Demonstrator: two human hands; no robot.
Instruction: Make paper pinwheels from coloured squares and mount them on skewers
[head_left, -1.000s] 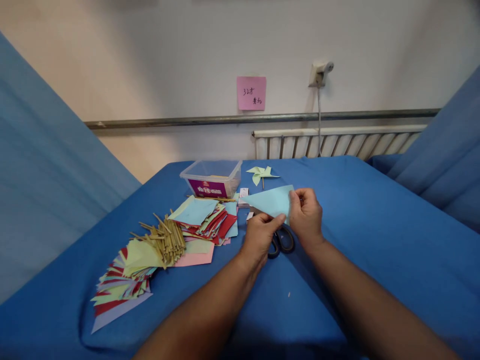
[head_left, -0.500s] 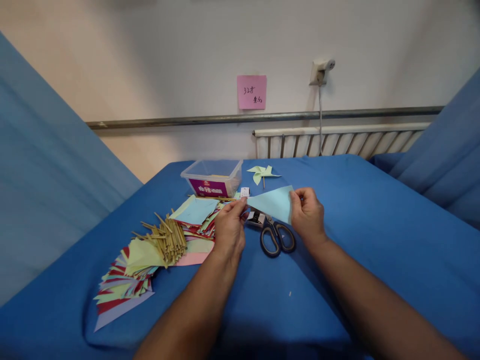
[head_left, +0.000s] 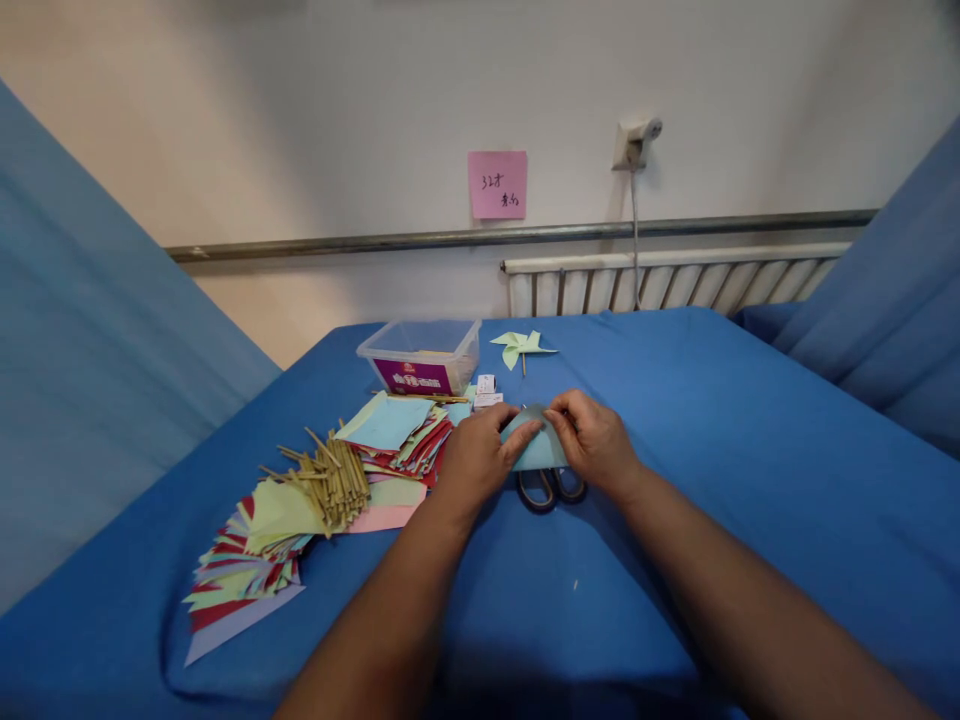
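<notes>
A light blue paper triangle (head_left: pixel 537 450) is bent between both hands above the blue cloth. My left hand (head_left: pixel 474 456) pinches its left end and my right hand (head_left: pixel 594 440) pinches its right end, with the fingertips nearly meeting over the paper. Black-handled scissors (head_left: pixel 547 487) lie on the cloth just below the paper, partly hidden by it. A finished pale green pinwheel (head_left: pixel 519 346) lies farther back.
Coloured paper sheets (head_left: pixel 401 430) and a fan of triangles (head_left: pixel 247 560) lie at the left with a bundle of thin sticks (head_left: pixel 334 478). A clear plastic box (head_left: pixel 421 355) stands behind them. The table is covered by a blue cloth (head_left: pixel 712 450); a radiator and wall are beyond.
The hands have come together, bending the flat blue triangle into a fold. My left hand moved right along the paper; both hands lowered over the scissors.
</notes>
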